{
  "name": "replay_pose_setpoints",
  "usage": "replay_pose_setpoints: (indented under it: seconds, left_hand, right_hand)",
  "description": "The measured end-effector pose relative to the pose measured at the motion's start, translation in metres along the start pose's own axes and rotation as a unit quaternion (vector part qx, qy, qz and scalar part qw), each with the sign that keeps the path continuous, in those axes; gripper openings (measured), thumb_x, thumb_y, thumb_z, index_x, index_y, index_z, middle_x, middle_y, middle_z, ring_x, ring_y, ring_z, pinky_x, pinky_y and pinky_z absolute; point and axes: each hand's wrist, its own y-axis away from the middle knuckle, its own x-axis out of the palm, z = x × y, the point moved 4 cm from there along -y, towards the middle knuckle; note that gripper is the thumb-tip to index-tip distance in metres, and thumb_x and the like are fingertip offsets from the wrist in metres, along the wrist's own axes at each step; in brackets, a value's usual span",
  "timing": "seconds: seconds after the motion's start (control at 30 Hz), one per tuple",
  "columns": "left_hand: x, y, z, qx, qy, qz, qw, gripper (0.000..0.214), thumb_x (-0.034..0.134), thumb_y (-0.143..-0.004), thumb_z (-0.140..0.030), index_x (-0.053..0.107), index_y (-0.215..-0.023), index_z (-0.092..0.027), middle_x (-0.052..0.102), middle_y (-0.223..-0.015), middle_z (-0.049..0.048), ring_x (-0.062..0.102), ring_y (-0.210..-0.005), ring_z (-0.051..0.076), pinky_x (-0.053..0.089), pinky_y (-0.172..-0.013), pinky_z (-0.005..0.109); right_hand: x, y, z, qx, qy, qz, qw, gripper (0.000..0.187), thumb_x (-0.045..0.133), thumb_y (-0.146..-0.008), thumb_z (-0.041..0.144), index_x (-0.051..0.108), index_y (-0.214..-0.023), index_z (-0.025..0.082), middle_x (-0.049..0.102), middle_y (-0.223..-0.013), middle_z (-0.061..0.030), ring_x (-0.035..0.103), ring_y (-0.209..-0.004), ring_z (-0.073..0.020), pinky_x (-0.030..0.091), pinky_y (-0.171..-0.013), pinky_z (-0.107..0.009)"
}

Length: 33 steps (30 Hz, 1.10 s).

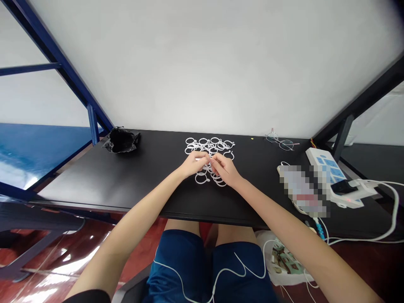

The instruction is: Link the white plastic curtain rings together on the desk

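Observation:
A pile of several white plastic rings [211, 147] lies on the black table [151, 172], near its far middle. My left hand [195, 163] and my right hand [224, 169] meet over the near side of the pile. Both have their fingers pinched together on a white ring [205, 160] held between them. A few more rings lie just under and beside my right hand.
A crumpled black bag [121, 140] sits at the table's far left. Eyeglasses [282, 142] lie at the far right, near a white power strip [331, 176] with cables trailing off the right edge. Blue metal frame bars [91, 122] stand at left.

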Motion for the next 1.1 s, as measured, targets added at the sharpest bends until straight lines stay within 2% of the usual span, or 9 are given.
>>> replay_pose_setpoints:
  seconds: [0.2, 0.63, 0.73, 0.8, 0.9, 0.97, 1.03, 1.1]
  left_hand:
    - [0.000, 0.000, 0.001, -0.002, 0.006, 0.000, 1.000, 0.019, 0.050, -0.074, -0.025, 0.050, -0.058, -0.016, 0.036, -0.049, -0.0064, 0.031, -0.043, 0.005, 0.026, -0.042, 0.020]
    - [-0.001, -0.001, -0.001, 0.001, -0.024, -0.003, 1.000, 0.019, 0.050, -0.075, -0.027, 0.052, -0.061, -0.016, 0.037, -0.049, -0.0062, 0.031, -0.044, 0.006, 0.028, -0.044, 0.020]
    - [-0.008, -0.003, -0.004, 0.006, -0.015, -0.020, 1.000, 0.020, 0.052, -0.079, -0.031, 0.055, -0.067, -0.016, 0.033, -0.048, -0.0070, 0.029, -0.043, 0.007, 0.025, -0.044, 0.020]
    - [-0.017, -0.004, -0.005, 0.003, -0.020, -0.059, 0.998, 0.028, 0.051, -0.084, -0.039, 0.056, -0.070, -0.016, 0.032, -0.048, -0.0071, 0.028, -0.042, 0.007, 0.024, -0.044, 0.021]
    - [-0.034, -0.002, -0.004, -0.003, -0.127, -0.150, 0.981, 0.043, 0.040, -0.092, -0.049, 0.056, -0.069, -0.016, 0.038, -0.049, -0.0043, 0.036, -0.044, 0.010, 0.030, -0.049, 0.023]
    - [-0.040, 0.000, -0.005, 0.003, -0.253, -0.183, 0.950, 0.045, 0.034, -0.096, -0.047, 0.055, -0.068, -0.017, 0.045, -0.053, -0.0014, 0.045, -0.052, 0.013, 0.034, -0.056, 0.025]
    - [-0.041, 0.002, -0.004, 0.004, -0.358, -0.170, 0.918, 0.041, 0.033, -0.097, -0.042, 0.053, -0.070, -0.019, 0.051, -0.059, 0.0004, 0.051, -0.059, 0.016, 0.035, -0.061, 0.026]
    - [-0.040, 0.002, -0.001, -0.009, -0.418, -0.138, 0.898, 0.036, 0.033, -0.098, -0.038, 0.052, -0.073, -0.020, 0.054, -0.063, 0.0013, 0.054, -0.063, 0.018, 0.034, -0.062, 0.027]
  right_hand:
    - [0.002, 0.001, 0.003, -0.003, -0.007, -0.003, 1.000, 0.034, 0.045, -0.096, 0.050, 0.048, -0.078, 0.021, 0.050, -0.056, 0.0054, 0.043, -0.045, -0.0085, 0.035, -0.047, -0.022]
    - [0.002, 0.000, 0.000, -0.006, 0.008, -0.001, 1.000, 0.033, 0.044, -0.096, 0.050, 0.051, -0.081, 0.021, 0.051, -0.059, 0.0047, 0.046, -0.047, -0.0092, 0.038, -0.048, -0.023]
    - [-0.004, -0.002, -0.001, -0.014, 0.013, -0.033, 0.999, 0.031, 0.044, -0.095, 0.051, 0.054, -0.092, 0.022, 0.053, -0.062, 0.0039, 0.049, -0.051, -0.0106, 0.041, -0.051, -0.024]
    - [-0.014, -0.003, -0.003, -0.019, 0.023, -0.075, 0.997, 0.030, 0.045, -0.094, 0.051, 0.053, -0.101, 0.022, 0.054, -0.063, 0.0039, 0.050, -0.051, -0.0111, 0.043, -0.052, -0.024]
    - [-0.034, -0.005, -0.009, -0.022, 0.063, -0.146, 0.987, 0.030, 0.049, -0.093, 0.048, 0.053, -0.105, 0.022, 0.054, -0.063, 0.0040, 0.050, -0.051, -0.0113, 0.043, -0.053, -0.025]
    - [-0.049, -0.007, -0.016, -0.019, 0.087, -0.191, 0.978, 0.027, 0.053, -0.091, 0.046, 0.054, -0.103, 0.021, 0.055, -0.064, 0.0033, 0.051, -0.052, -0.0121, 0.043, -0.054, -0.026]
    - [-0.061, -0.008, -0.024, -0.007, 0.112, -0.226, 0.968, 0.023, 0.052, -0.090, 0.042, 0.056, -0.099, 0.021, 0.056, -0.064, 0.0023, 0.052, -0.053, -0.0131, 0.043, -0.056, -0.027]
    - [-0.070, -0.009, -0.033, 0.023, 0.155, -0.247, 0.956, 0.018, 0.054, -0.088, 0.038, 0.058, -0.091, 0.020, 0.059, -0.067, 0.0006, 0.053, -0.055, -0.0135, 0.044, -0.058, -0.028]
